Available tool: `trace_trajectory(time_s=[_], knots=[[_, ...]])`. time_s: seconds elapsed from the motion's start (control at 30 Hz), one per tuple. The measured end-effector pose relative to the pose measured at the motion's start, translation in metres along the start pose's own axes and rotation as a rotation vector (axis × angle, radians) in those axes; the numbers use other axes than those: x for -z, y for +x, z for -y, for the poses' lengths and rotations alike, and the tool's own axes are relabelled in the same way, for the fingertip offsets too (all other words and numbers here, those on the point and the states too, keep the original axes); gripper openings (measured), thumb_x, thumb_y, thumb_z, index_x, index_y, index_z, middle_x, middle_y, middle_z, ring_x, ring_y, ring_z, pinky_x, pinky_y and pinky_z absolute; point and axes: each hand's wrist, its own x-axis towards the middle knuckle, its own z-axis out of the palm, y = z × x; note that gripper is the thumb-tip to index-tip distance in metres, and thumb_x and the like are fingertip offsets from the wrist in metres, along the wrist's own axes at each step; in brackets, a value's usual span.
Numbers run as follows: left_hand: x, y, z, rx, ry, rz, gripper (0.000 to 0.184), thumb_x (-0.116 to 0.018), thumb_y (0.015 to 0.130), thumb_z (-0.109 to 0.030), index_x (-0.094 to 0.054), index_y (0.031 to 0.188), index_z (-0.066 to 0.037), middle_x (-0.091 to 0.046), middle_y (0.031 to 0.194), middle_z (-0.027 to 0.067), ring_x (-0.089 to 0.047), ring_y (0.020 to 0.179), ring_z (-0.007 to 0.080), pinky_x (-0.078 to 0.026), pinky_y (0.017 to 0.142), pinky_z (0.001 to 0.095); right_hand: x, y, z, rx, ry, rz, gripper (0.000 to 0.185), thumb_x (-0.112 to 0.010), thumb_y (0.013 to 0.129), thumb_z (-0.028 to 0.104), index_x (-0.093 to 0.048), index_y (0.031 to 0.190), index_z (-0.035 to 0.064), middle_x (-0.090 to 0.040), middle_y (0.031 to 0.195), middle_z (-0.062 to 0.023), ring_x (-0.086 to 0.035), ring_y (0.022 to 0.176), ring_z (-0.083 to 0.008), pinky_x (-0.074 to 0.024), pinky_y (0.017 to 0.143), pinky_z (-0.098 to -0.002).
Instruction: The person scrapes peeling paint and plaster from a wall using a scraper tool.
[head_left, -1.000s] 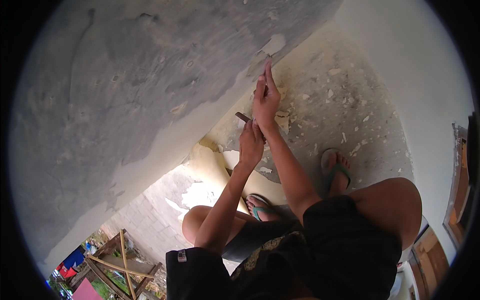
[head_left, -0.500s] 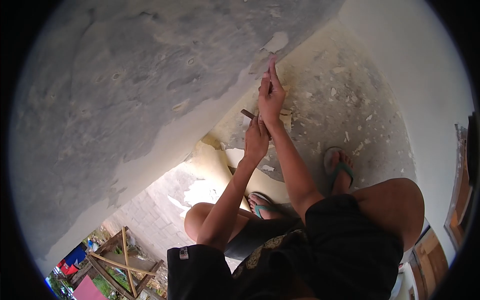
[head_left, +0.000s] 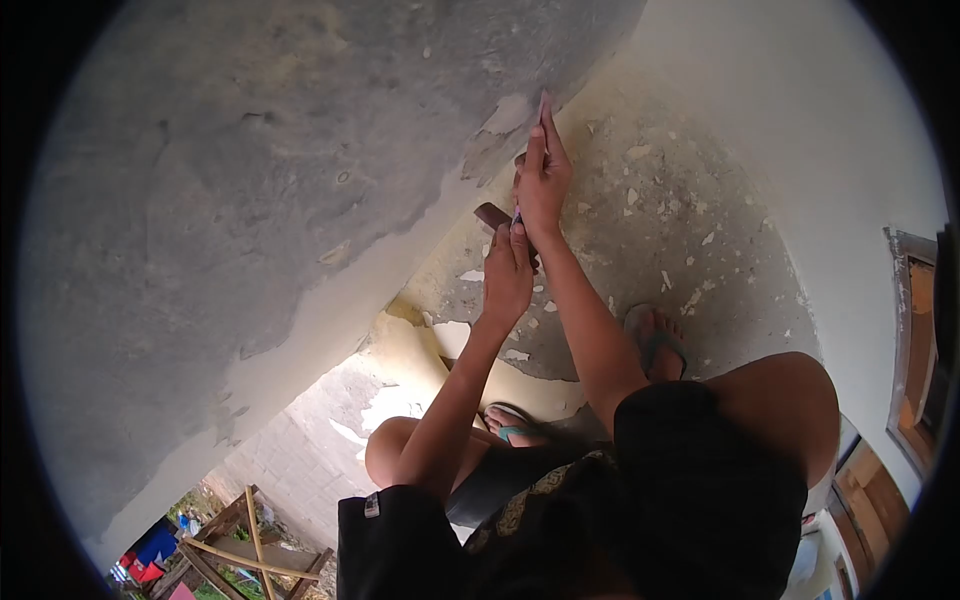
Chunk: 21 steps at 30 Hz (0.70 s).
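My right hand (head_left: 543, 192) is closed around a thin, narrow scraper-like tool (head_left: 544, 104). Its tip meets the lower edge of the grey wall (head_left: 250, 200), beside a pale bare patch (head_left: 508, 114). Just below, my left hand (head_left: 508, 276) grips a flat brown bar (head_left: 492, 214), which juts out past the thumb toward the wall. A small purplish end (head_left: 517, 217) shows between the two hands; I cannot tell which tool it belongs to. The fingers hide most of both tools.
Loose paint flakes (head_left: 707, 238) litter the concrete floor (head_left: 730, 310). A large curled cream sheet (head_left: 530, 375) lies near my sandalled feet (head_left: 660, 345). A white wall (head_left: 800, 130) rises on the right, with a wooden frame (head_left: 915, 340). Wooden trestles (head_left: 250, 545) stand at lower left.
My right hand and the tool tip have shifted along the wall's lower edge toward the corner. In my left hand the brown bar has turned, showing a broader face. The view has shifted slightly.
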Motion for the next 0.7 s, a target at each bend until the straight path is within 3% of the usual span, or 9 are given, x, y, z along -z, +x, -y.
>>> trace_trajectory(time_s=[0.1,0.2,0.33,0.53,0.6,0.7], knots=[[-0.006,-0.022,0.004,0.067,0.038,0.099,0.045,-0.028,0.109,-0.035,-0.051,0.109,0.004,-0.062,0.078,0.0142,-0.064,0.067,0.0197,-0.052,0.063,0.0343,0.020,-0.015,-0.003,-0.094,-0.005,0.124,0.047,-0.040,0.107,0.033,-0.034,0.152,0.0220,-0.042,0.064,0.0040,-0.032,0.043,-0.0014,-0.0306,0.037,-0.0203],[0.003,-0.045,0.018,0.104,-0.007,0.022,0.046,-0.028,0.109,-0.035,-0.050,0.113,0.005,-0.063,0.079,0.0141,-0.065,0.071,0.0200,-0.054,0.065,0.0337,0.018,-0.045,-0.003,-0.213,0.059,0.323,0.050,-0.039,0.107,0.034,-0.027,0.154,0.0231,-0.046,0.070,0.0025,-0.035,0.044,-0.0012,-0.0328,0.037,-0.0202],[0.004,-0.059,0.024,0.100,-0.067,-0.051,0.044,-0.030,0.108,-0.032,-0.051,0.108,0.006,-0.060,0.077,0.0157,-0.060,0.065,0.0240,-0.049,0.062,0.0372,0.021,-0.066,0.014,-0.425,0.073,0.432,0.051,-0.036,0.108,0.033,-0.023,0.156,0.0230,-0.048,0.079,0.0002,-0.038,0.051,-0.0011,-0.0367,0.041,-0.0168],[-0.002,-0.059,0.042,0.077,-0.158,-0.012,0.044,-0.030,0.109,-0.032,-0.052,0.113,0.006,-0.062,0.077,0.0142,-0.061,0.066,0.0227,-0.049,0.064,0.0363,0.019,-0.070,-0.009,-0.069,-0.065,0.334,0.046,-0.041,0.107,0.021,-0.034,0.153,0.0213,-0.063,0.119,0.0015,-0.036,0.060,-0.0015,-0.0383,0.051,-0.0178],[0.002,-0.050,0.045,0.066,-0.120,-0.012,0.044,-0.030,0.109,-0.032,-0.052,0.113,0.006,-0.062,0.077,0.0138,-0.061,0.066,0.0226,-0.049,0.064,0.0358,0.015,-0.067,-0.019,-0.063,-0.165,0.328,0.046,-0.043,0.107,0.019,-0.036,0.152,0.0214,-0.065,0.113,0.0022,-0.035,0.060,-0.0022,-0.0384,0.053,-0.0195],[0.002,-0.050,0.048,0.096,-0.106,-0.020,0.044,-0.030,0.109,-0.032,-0.052,0.112,0.006,-0.062,0.077,0.0136,-0.061,0.064,0.0222,-0.049,0.063,0.0356,0.016,-0.068,-0.030,-0.023,-0.170,0.326,0.047,-0.044,0.106,0.018,-0.035,0.152,0.0217,-0.060,0.092,0.0041,-0.034,0.060,-0.0026,-0.0379,0.053,-0.0202]])
